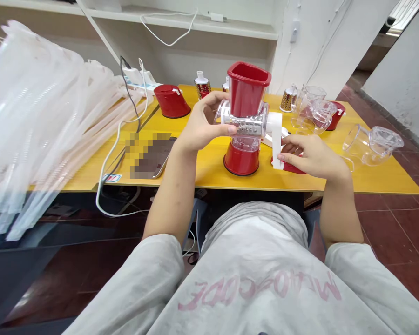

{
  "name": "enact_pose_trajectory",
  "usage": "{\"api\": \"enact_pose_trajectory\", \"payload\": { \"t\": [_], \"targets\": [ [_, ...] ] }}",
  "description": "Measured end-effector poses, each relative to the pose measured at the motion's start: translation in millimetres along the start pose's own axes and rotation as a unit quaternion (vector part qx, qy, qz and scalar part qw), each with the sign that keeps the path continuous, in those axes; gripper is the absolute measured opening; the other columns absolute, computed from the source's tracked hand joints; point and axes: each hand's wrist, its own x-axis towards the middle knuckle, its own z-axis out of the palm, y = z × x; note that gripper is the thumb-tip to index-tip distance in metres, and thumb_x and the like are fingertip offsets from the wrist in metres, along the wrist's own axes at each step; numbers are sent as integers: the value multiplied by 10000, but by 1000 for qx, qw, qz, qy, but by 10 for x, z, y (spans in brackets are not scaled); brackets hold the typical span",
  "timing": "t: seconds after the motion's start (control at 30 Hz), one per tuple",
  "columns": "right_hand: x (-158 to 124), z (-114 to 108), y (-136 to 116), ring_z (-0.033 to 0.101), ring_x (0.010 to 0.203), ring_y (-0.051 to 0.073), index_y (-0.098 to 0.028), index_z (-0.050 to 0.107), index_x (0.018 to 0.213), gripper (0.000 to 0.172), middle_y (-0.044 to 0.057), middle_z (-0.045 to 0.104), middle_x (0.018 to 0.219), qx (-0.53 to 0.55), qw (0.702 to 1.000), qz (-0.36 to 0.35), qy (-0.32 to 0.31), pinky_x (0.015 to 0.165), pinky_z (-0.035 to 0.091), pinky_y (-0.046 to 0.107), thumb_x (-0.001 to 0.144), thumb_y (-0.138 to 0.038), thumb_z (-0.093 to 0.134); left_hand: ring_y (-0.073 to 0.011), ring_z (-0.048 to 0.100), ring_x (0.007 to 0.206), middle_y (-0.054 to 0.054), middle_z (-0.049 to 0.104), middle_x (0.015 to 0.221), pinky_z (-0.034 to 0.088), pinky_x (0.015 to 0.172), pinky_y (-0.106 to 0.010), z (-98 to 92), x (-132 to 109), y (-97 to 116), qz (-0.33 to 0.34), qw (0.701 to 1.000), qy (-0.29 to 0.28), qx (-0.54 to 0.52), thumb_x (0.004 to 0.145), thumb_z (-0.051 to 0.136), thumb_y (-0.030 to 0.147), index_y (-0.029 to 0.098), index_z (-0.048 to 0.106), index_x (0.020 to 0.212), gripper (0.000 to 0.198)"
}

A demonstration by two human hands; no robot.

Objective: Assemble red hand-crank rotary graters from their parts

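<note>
A red rotary grater (245, 118) stands upright on the yellow table (209, 172), with a red hopper on top, a clear drum housing and a red suction base. My left hand (202, 123) wraps round the left side of the clear housing, thumb across its front. My right hand (309, 156) pinches the white crank handle (276, 139) at the grater's right, fingers closed on its lower end.
Clear plastic housings (372, 144) (314, 111) lie at the right. A red base (171, 100), metal drum blades (202, 86) (288, 98) and a power strip (139, 79) sit at the back. A stack of clear plastic bags (38, 121) fills the left. A phone (153, 153) lies near the left edge.
</note>
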Motion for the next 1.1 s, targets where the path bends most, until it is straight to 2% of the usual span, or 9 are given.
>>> {"api": "enact_pose_trajectory", "payload": {
  "t": [0.2, 0.27, 0.4, 0.47, 0.53, 0.8, 0.9, 1.0, 1.1],
  "targets": [
    [109, 159, 130, 920, 1058, 349, -266, 818, 1229, 236, 98, 954, 1147, 18, 1000, 4, 24, 1137, 769, 621, 1046, -408, 861, -397, 925, 1208, -96, 866, 1305, 798, 1017, -510, -99, -34, -15, -24, 1000, -18, 2, 609, 1224, 921, 288, 795, 1360, 1071],
    [125, 197, 147, 922, 1088, 361, -272, 798, 1393, 426, 109, 952, 1207, 42, 999, -5, 26, 1134, 782, 641, 1038, -484, 901, -391, 923, 1193, -89, 860, 1279, 793, 1007, -509, -98, -37, -7, -32, 999, -17, -1, 580, 1228, 930, 285, 788, 1335, 1086],
    [164, 300, 121, 909, 1289, 400, -328, 630, 1783, 1023, 152, 886, 1567, 104, 992, -45, 50, 1185, 801, 647, 947, -768, 1022, -408, 916, 1245, -79, 855, 1270, 785, 1039, -531, -24, -31, 77, -39, 999, -13, 0, 571, 1209, 972, 289, 781, 1303, 1088],
    [208, 364, 88, 895, 1368, 418, -366, 552, 1876, 1195, 152, 832, 1685, 135, 988, -53, 56, 1206, 804, 652, 908, -878, 1030, -407, 916, 1259, -76, 855, 1271, 788, 1031, -523, 33, -26, 148, -37, 999, -18, 13, 601, 1173, 1014, 292, 781, 1293, 1073],
    [268, 414, 50, 878, 1435, 447, -380, 541, 1894, 1262, 151, 792, 1744, 148, 984, -57, 75, 1227, 799, 677, 875, -934, 1036, -415, 917, 1276, -76, 846, 1257, 791, 1035, -525, 88, -22, 222, -39, 999, -19, 25, 614, 1145, 1048, 290, 777, 1283, 1076],
    [452, 407, -33, 762, 1652, 534, -343, 705, 1749, 1201, 145, 776, 1759, 85, 983, -73, 148, 1446, 642, 809, 775, -906, 1127, -443, 870, 1398, -81, 811, 1364, 766, 1079, -527, 205, -29, 380, -57, 997, -45, 20, 623, 1187, 986, 290, 764, 1349, 1090],
    [448, 393, -36, 785, 1615, 532, -320, 719, 1718, 1183, 149, 797, 1715, 83, 982, -69, 157, 1417, 664, 810, 774, -910, 1119, -455, 853, 1425, -85, 812, 1400, 756, 1103, -540, 269, -20, 399, -74, 996, -47, 4, 605, 1195, 983, 300, 754, 1363, 1111],
    [409, 322, -119, 810, 1567, 517, -305, 743, 1636, 1122, 141, 843, 1621, 82, 981, -71, 163, 1360, 708, 779, 768, -907, 1123, -516, 795, 1544, -108, 792, 1496, 729, 1190, -599, 358, 7, 427, -77, 996, -40, -8, 574, 1173, 1032, 315, 736, 1431, 1200],
    [359, 79, -310, 846, 1479, 473, -295, 793, 1495, 983, 136, 883, 1517, 68, 977, -74, 189, 1333, 725, 728, 769, -849, 1155, -523, 713, 1670, -114, 728, 1652, 722, 1209, -618, 392, 25, 416, -75, 993, -42, -77, 718, 959, 1195, 397, 670, 1589, 1216]
  ]
}}
